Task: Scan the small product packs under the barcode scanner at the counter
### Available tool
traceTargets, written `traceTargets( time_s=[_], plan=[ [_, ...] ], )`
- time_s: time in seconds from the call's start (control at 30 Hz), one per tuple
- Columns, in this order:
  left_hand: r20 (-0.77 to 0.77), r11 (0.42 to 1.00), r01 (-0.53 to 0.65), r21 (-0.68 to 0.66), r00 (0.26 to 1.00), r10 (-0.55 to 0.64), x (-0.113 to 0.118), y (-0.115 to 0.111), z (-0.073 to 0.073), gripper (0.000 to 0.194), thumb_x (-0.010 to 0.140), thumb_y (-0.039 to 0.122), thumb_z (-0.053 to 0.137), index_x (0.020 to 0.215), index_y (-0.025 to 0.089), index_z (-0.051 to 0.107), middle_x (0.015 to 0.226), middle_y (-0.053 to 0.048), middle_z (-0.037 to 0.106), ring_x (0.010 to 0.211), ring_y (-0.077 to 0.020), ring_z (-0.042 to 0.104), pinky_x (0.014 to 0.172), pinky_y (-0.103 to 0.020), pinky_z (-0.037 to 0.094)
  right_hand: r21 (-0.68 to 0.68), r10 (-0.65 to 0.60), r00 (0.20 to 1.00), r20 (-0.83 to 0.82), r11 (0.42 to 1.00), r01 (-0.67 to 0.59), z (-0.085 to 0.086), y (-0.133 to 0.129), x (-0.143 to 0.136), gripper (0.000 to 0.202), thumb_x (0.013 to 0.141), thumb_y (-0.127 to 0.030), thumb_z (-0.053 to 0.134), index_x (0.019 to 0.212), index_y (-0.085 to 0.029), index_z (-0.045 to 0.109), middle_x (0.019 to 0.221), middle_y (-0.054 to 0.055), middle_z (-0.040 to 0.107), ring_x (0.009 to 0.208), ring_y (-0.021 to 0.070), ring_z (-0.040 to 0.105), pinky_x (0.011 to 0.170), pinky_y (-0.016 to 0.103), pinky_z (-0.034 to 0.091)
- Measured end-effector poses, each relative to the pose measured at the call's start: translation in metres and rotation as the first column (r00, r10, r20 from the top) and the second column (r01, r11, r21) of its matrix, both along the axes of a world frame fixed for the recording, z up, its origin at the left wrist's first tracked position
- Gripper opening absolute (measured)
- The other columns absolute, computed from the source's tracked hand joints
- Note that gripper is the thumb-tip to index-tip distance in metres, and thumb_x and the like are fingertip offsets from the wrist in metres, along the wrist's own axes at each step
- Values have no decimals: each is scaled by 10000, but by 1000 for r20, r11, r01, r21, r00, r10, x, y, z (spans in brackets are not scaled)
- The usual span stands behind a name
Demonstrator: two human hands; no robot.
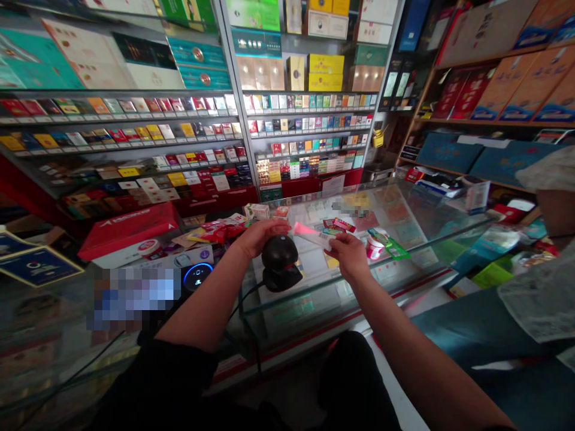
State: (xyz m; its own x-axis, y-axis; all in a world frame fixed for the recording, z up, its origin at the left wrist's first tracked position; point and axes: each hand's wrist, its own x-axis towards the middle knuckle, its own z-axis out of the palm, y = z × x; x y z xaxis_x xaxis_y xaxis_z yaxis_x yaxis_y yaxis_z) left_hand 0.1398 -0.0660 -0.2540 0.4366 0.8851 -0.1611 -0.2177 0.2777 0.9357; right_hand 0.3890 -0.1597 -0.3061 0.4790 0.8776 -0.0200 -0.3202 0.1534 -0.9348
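A black barcode scanner (280, 256) stands on the glass counter, its rounded head above a dark base with a cable. My left hand (264, 234) is at the far left side of the scanner head, fingers stretched out; the scanner hides part of it, so contact cannot be made out. Between thumb and fingers, my right hand (350, 254) pinches a small white packet with a barcode (320, 236). Pink-red light falls on the packet's left end. Close to my right hand are a pink-and-white tub (374, 246), a green packet (398, 248) and a small pink-red packet (344, 225).
A red-and-white box (135, 230) and red snack bags (224, 227) lie left on the counter. A blurred screen (135, 296) and a round blue-lit device (198, 276) stand nearer. Cigarette shelves (309, 129) line the back. Another person (534, 287) is at the right.
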Motion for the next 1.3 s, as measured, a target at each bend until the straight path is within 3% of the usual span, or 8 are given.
traceTargets(
  time_s=[0.2,0.53,0.73,0.9,1.0,1.17,1.23,1.3],
  plan=[
    [26,993,-112,36,994,111,-6,-11,-5,314,787,361,804,971,108,784,942,-150,803,859,-248,752,819,-335,565,-13,-142,990,0,990,142,-13,-24,31,289,562,-217,826,796,-171,664,639,-28,667,545,115,627,511,230,601],
    [20,938,-342,63,940,341,-10,-39,-30,344,694,394,865,904,132,792,885,-81,785,818,-206,716,729,-272,516,-78,-352,932,-91,935,345,-51,-51,69,416,546,-266,936,799,-181,618,712,2,710,684,190,737,634,319,691],
    [32,908,-418,21,908,418,-19,-52,-49,355,763,468,820,912,149,769,861,-72,765,763,-188,691,673,-264,485,-149,-359,933,6,923,356,-59,-62,73,449,509,-320,946,843,-159,693,729,19,726,644,160,724,563,232,629],
    [21,887,-461,31,887,460,-25,-70,-52,371,784,499,795,922,157,755,922,-91,770,803,-199,703,694,-278,490,-179,-326,934,143,920,349,-65,-70,75,477,534,-407,900,900,-156,724,770,45,745,706,201,747,579,267,614],
    [3,880,-472,57,881,473,-26,-77,-55,327,777,463,802,922,174,754,949,-88,769,835,-214,708,750,-303,511,-173,-320,874,367,899,402,-64,-78,77,446,595,-436,838,934,-162,743,797,66,752,731,242,736,665,370,625],
    [-196,788,-541,293,773,603,-33,-69,-64,131,754,222,791,877,202,752,926,-72,751,900,-233,683,862,-322,490,-33,-333,543,770,830,556,-44,-96,69,405,735,-468,695,989,-161,768,890,138,763,789,302,702,850,490,550],
    [-215,755,-577,312,731,648,-36,-63,-68,183,734,155,784,905,203,741,981,-81,756,990,-253,676,915,-323,469,2,-326,547,771,860,510,-33,-96,61,394,759,-480,680,990,-172,763,915,137,768,771,287,699,839,461,538],
    [-169,783,-587,206,767,619,-37,-59,-72,240,734,132,777,952,209,713,1070,-91,755,1108,-268,657,961,-323,447,30,-299,597,744,908,417,-23,-87,54,366,774,-485,679,966,-184,757,922,126,775,795,277,711,843,428,535]
  ],
)
